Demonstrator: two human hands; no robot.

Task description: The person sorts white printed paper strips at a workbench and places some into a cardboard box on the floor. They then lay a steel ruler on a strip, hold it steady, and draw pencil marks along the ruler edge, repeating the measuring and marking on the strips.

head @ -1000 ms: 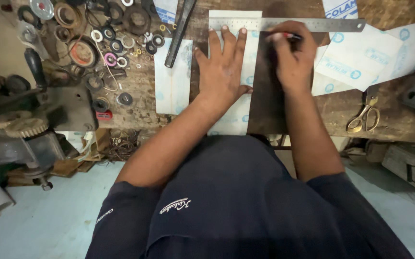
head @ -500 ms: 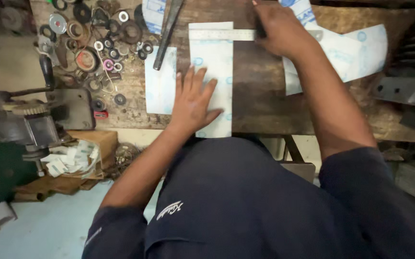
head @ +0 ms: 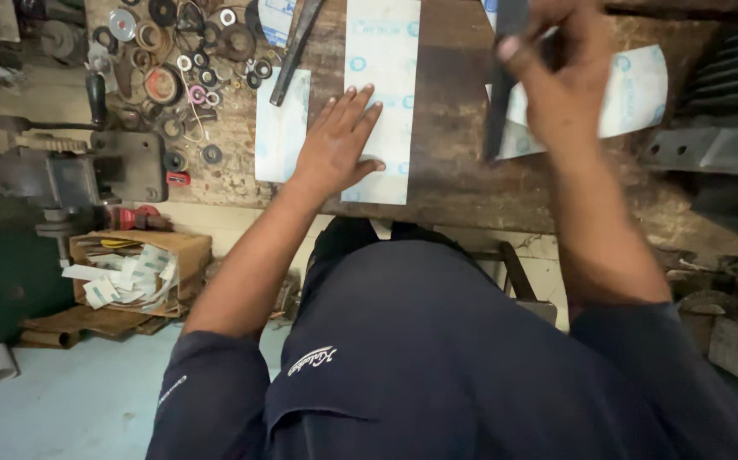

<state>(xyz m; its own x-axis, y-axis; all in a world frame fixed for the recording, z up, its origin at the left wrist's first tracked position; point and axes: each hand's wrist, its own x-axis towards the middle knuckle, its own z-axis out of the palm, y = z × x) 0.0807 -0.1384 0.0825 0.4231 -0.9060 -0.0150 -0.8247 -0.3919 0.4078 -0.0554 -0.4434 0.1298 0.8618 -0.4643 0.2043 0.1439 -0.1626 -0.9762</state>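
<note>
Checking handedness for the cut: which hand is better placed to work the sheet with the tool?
Probably the right hand: it is raised and grips the dark tool above the bench. The left hand lies flat on the white sheet, pinning it.

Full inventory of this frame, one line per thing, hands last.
bench: 1, brown wood, across the top
long sheet: 1, white with blue print, bench centre, under the left hand
small sheet: 1, white, left of the long sheet
far sheet: 1, white, bench right
washers and rings: many, metal and rust, bench left
bar: 1, dark metal, slanted beside the washers
vise: 1, grey, bench's left edge
box: 1, cardboard, scraps inside, floor left
strip: 1, dark, blurred, in the right hand
left hand: flat on the long sheet
right hand: raised, gripping the strip
</note>
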